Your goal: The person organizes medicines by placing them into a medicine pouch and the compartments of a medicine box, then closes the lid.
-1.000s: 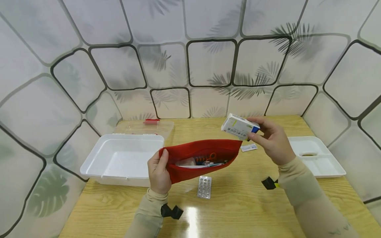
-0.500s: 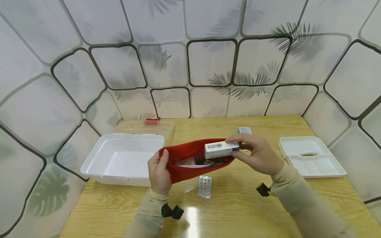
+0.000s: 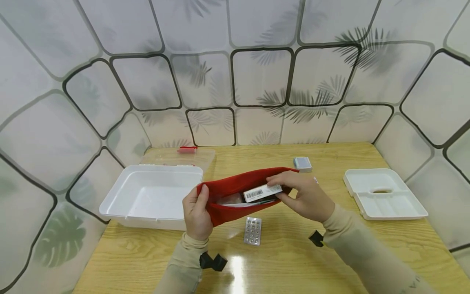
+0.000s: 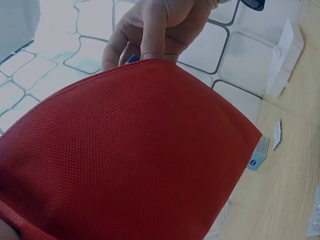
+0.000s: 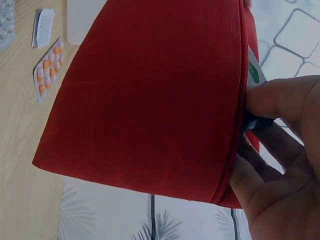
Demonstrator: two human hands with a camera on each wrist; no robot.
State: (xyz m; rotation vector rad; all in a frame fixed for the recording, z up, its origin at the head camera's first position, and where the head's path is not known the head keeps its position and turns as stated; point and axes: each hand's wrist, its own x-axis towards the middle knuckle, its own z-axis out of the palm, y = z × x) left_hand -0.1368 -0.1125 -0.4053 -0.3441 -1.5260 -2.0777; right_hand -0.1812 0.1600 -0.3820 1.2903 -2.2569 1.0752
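Observation:
My left hand grips the left end of a red fabric pouch, thumb over its rim, holding it open above the table. At the pouch's mouth my right hand pinches a white medicine box with a printed barcode. The box sits partly down inside, its lower part hidden by the front wall. A clear plastic item and a thin pale edge show beside it. In the right wrist view, the fingers reach in past the zipped rim; a green mark shows on the box.
An open white plastic case with a clear lid stands left. A white divided tray lies right. A silver blister pack lies in front, a small blue-white box behind. The right wrist view shows an orange-capsule blister pack.
My right hand has brought the medicine box left and down from above the pouch's right end into its mouth. The small blue-white box behind has come into view. My left hand stays put.

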